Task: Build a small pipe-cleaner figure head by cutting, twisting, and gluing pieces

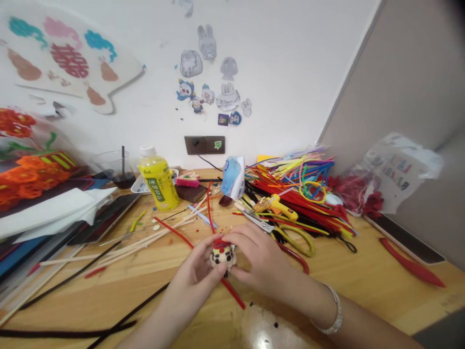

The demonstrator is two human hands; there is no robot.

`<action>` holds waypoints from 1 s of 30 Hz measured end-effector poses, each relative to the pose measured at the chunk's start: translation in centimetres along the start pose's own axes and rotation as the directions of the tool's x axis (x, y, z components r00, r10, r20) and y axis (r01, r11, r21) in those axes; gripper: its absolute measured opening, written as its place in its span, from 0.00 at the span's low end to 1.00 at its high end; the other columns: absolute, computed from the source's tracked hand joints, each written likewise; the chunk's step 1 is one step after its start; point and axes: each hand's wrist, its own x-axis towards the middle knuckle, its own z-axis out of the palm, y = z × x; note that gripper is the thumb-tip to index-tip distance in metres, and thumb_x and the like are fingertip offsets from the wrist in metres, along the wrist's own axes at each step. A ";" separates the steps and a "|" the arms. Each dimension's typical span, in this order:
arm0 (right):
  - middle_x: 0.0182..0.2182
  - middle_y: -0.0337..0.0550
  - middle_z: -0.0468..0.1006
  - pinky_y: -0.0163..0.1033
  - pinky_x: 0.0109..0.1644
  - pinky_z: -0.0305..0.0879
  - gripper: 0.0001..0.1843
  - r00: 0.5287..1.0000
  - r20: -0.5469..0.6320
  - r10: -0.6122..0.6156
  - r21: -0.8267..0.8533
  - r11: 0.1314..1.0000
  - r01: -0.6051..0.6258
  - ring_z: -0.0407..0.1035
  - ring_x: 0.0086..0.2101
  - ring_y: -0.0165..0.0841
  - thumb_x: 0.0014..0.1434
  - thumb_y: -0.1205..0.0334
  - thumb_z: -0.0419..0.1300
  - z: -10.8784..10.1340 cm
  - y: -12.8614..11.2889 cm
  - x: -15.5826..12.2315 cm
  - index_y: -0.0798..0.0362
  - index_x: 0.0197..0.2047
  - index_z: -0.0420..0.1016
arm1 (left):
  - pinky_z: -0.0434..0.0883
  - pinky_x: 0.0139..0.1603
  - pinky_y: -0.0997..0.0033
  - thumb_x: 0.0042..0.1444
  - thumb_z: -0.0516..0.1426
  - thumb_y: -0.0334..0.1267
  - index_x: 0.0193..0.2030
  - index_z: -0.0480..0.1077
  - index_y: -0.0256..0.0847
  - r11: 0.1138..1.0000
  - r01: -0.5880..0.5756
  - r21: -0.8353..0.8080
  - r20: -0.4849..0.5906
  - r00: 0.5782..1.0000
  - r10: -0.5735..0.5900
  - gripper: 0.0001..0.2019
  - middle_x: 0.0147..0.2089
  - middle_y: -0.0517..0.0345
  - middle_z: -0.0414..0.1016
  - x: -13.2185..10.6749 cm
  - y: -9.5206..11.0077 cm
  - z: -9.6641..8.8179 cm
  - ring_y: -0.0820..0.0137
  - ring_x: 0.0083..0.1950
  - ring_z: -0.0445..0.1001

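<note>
Between my two hands is a small doll head (pixel 221 258), cream-coloured with black eyes and brows and a red and yellow top. My left hand (pixel 199 269) is closed around its left side, the thumb pressed on the lower front. From the other side my right hand (pixel 256 254) grips it, fingertips on the red top and thumb low at the right. A red pipe cleaner (pixel 232 293) lies on the table below the head, and another red strip (pixel 174 231) slants away to the left. Scissors with yellow handles (pixel 296 242) rest just beyond my right hand.
A yellow glue gun (pixel 281 207) lies by a big pile of coloured pipe cleaners (pixel 308 194). Further left stand a yellow drink bottle (pixel 158 182) and a plastic cup (pixel 116 169). Black pipe cleaners (pixel 65 334) cross the front left. A red curved strip (pixel 412 264) lies at the right.
</note>
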 end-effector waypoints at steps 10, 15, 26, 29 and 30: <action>0.42 0.48 0.73 0.44 0.49 0.64 0.18 0.998 0.054 0.022 0.019 1.000 -0.023 0.65 0.45 0.37 0.50 0.67 0.59 -0.1 0.0 0.2 0.54 0.46 0.66 | 0.66 0.55 0.60 0.38 0.66 0.42 0.45 0.68 0.41 0.997 0.066 -0.041 -0.011 0.998 -0.066 0.25 0.53 0.48 0.72 0.1 0.7 -0.1 0.58 0.55 0.68; 0.43 0.48 0.73 0.44 0.49 0.63 0.18 0.998 0.061 0.027 0.029 0.999 -0.029 0.65 0.45 0.37 0.50 0.67 0.59 -0.3 0.1 0.2 0.54 0.46 0.66 | 0.65 0.56 0.59 0.37 0.66 0.41 0.46 0.68 0.41 0.991 0.108 -0.079 0.003 0.994 -0.108 0.26 0.55 0.48 0.69 0.1 0.8 -0.3 0.58 0.56 0.67; 0.43 0.47 0.74 0.44 0.49 0.63 0.17 1.000 0.026 0.009 0.039 0.999 -0.010 0.66 0.45 0.37 0.52 0.65 0.59 0.0 0.0 0.2 0.53 0.47 0.66 | 0.68 0.53 0.61 0.37 0.66 0.44 0.46 0.69 0.40 0.998 0.061 -0.022 -0.014 0.998 -0.061 0.27 0.52 0.48 0.72 0.1 1.0 0.3 0.58 0.53 0.69; 0.42 0.47 0.74 0.43 0.49 0.64 0.17 0.999 0.034 0.017 0.037 0.999 -0.018 0.66 0.45 0.37 0.51 0.66 0.60 -0.1 -0.1 0.3 0.54 0.46 0.66 | 0.68 0.52 0.60 0.37 0.66 0.42 0.46 0.70 0.39 0.999 0.039 -0.003 -0.021 0.999 -0.039 0.26 0.50 0.48 0.74 0.1 1.0 0.2 0.58 0.51 0.71; 0.42 0.47 0.74 0.43 0.49 0.64 0.18 0.999 0.032 0.016 0.036 0.999 -0.017 0.66 0.44 0.37 0.51 0.66 0.60 -0.1 -0.1 0.3 0.54 0.46 0.66 | 0.69 0.52 0.60 0.37 0.66 0.41 0.46 0.70 0.39 0.999 0.033 0.003 -0.024 0.999 -0.033 0.26 0.49 0.48 0.74 0.1 1.1 0.2 0.58 0.51 0.71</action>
